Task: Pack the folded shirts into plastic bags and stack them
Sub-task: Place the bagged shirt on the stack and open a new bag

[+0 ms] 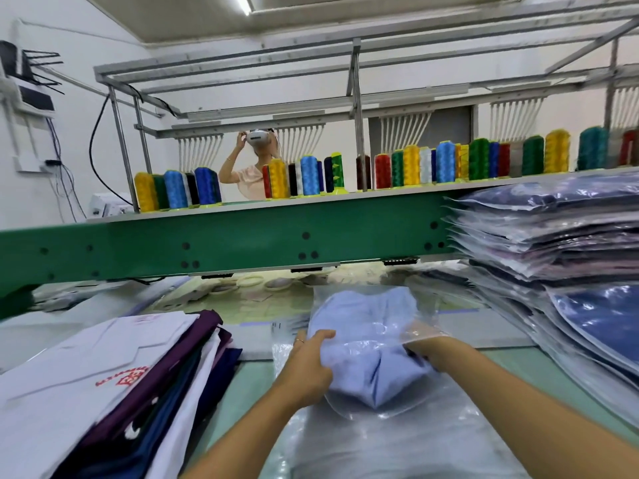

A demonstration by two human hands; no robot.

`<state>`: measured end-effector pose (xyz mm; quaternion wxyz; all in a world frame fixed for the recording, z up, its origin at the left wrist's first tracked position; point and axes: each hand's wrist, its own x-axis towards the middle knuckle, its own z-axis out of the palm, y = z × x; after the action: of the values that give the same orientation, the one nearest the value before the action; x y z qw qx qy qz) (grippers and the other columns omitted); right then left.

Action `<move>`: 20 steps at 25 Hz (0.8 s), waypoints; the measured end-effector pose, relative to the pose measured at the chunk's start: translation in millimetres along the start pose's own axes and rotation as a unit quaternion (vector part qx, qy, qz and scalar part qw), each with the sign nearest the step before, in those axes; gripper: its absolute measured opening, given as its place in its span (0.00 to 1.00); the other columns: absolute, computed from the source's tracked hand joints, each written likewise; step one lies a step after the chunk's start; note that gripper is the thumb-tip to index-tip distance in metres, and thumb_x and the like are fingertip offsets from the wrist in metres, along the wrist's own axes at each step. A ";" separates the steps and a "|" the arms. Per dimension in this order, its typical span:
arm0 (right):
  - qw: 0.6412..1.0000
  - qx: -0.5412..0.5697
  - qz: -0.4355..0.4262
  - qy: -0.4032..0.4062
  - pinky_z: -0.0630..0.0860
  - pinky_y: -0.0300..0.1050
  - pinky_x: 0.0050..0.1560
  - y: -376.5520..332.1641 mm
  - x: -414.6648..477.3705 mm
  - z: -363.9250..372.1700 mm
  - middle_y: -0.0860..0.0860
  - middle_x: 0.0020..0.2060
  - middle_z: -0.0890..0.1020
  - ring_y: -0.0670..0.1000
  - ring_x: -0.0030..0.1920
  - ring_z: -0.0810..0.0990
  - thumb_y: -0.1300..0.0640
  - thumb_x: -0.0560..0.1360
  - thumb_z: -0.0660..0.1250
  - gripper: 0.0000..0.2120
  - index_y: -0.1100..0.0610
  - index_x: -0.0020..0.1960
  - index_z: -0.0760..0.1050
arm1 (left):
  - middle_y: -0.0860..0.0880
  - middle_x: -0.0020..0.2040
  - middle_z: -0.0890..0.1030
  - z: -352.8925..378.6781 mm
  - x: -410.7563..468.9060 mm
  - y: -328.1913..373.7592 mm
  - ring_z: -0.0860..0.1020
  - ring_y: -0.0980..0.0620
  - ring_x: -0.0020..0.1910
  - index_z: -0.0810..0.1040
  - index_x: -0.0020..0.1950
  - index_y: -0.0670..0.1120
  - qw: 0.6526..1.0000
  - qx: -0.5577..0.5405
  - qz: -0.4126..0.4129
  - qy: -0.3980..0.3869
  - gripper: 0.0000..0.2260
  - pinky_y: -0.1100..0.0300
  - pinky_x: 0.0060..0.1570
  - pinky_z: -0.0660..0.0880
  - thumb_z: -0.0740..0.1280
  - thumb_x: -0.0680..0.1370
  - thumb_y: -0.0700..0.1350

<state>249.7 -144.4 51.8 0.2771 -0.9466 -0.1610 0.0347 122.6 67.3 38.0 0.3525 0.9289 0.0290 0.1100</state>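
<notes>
A folded light-blue shirt (366, 326) lies partly inside a clear plastic bag (401, 406) in the middle of the table. My left hand (307, 368) grips the shirt and bag at their left edge, thumb on top. My right hand (420, 350) is pushed into the bag's right side, its fingers largely hidden under plastic and cloth, holding the shirt. A stack of unbagged folded shirts (114, 385), white on top with red embroidery, sits at the left. A tall stack of bagged shirts (560, 257) rises at the right.
More empty plastic bags (363, 451) lie under my forearms. A green machine beam (224, 243) crosses the far side of the table, carrying rows of coloured thread cones (415, 167). A person (252, 160) wearing a headset stands behind it.
</notes>
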 end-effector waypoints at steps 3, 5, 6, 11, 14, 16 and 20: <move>0.986 -0.159 -0.029 0.051 0.68 0.40 0.55 9.9 -7.5 9.1 0.53 0.59 0.77 0.52 0.57 0.74 0.53 0.81 0.63 0.11 0.55 0.61 0.74 | 0.49 0.77 0.60 -3.1 0.0 -7.0 0.67 0.49 0.72 0.71 0.71 0.52 0.994 0.106 0.020 -0.014 0.27 0.62 0.61 0.70 0.60 0.74 0.34; 0.983 -0.163 -0.008 0.088 0.69 0.42 0.63 19.7 -12.9 21.2 0.54 0.67 0.74 0.53 0.64 0.73 0.50 0.80 0.62 0.21 0.56 0.70 0.69 | 0.51 0.80 0.60 -3.6 -1.8 -12.3 0.60 0.51 0.78 0.68 0.75 0.52 0.979 0.195 0.050 -0.036 0.27 0.60 0.71 0.62 0.62 0.76 0.37; 0.977 -0.181 -0.006 0.109 0.68 0.43 0.68 21.2 -19.0 26.1 0.55 0.69 0.72 0.53 0.67 0.72 0.48 0.79 0.61 0.24 0.55 0.73 0.67 | 0.53 0.80 0.61 -3.1 -2.8 -13.9 0.59 0.51 0.79 0.65 0.77 0.53 0.967 0.243 0.067 -0.047 0.28 0.59 0.72 0.61 0.63 0.77 0.38; 0.981 -0.194 -0.017 0.015 0.67 0.45 0.69 42.3 -27.9 29.1 0.49 0.76 0.67 0.54 0.72 0.69 0.30 0.76 0.53 0.35 0.44 0.79 0.57 | 0.46 0.69 0.74 7.6 -15.6 -12.3 0.74 0.40 0.65 0.61 0.77 0.57 0.901 0.412 0.074 -0.110 0.29 0.51 0.57 0.72 0.59 0.78 0.39; 0.976 -0.211 0.031 0.047 0.57 0.52 0.77 43.3 -25.1 29.2 0.56 0.81 0.49 0.57 0.80 0.53 0.37 0.79 0.51 0.37 0.50 0.82 0.44 | 0.42 0.62 0.76 15.7 -21.0 -9.0 0.76 0.37 0.60 0.66 0.72 0.50 0.884 0.453 0.065 -0.095 0.22 0.50 0.51 0.71 0.58 0.78 0.38; 0.968 -0.233 0.019 0.088 0.51 0.55 0.79 36.7 -31.0 29.3 0.58 0.81 0.42 0.59 0.81 0.43 0.46 0.82 0.51 0.32 0.54 0.82 0.45 | 0.42 0.62 0.76 14.4 -22.9 -9.3 0.77 0.38 0.59 0.68 0.67 0.47 0.881 0.461 0.066 -0.085 0.18 0.50 0.48 0.70 0.59 0.78 0.37; 0.969 -0.245 -0.037 0.017 0.56 0.51 0.77 19.4 -49.6 35.4 0.54 0.78 0.62 0.56 0.77 0.60 0.46 0.83 0.54 0.25 0.52 0.77 0.61 | 0.44 0.61 0.76 9.8 -23.2 -17.7 0.76 0.39 0.60 0.69 0.67 0.47 0.886 0.441 0.118 -0.074 0.20 0.49 0.48 0.71 0.58 0.77 0.33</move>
<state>202.8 -157.7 10.3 0.0404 -0.9794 -0.1952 -0.0319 102.6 71.3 14.9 -0.1082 0.9906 -0.0617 0.0573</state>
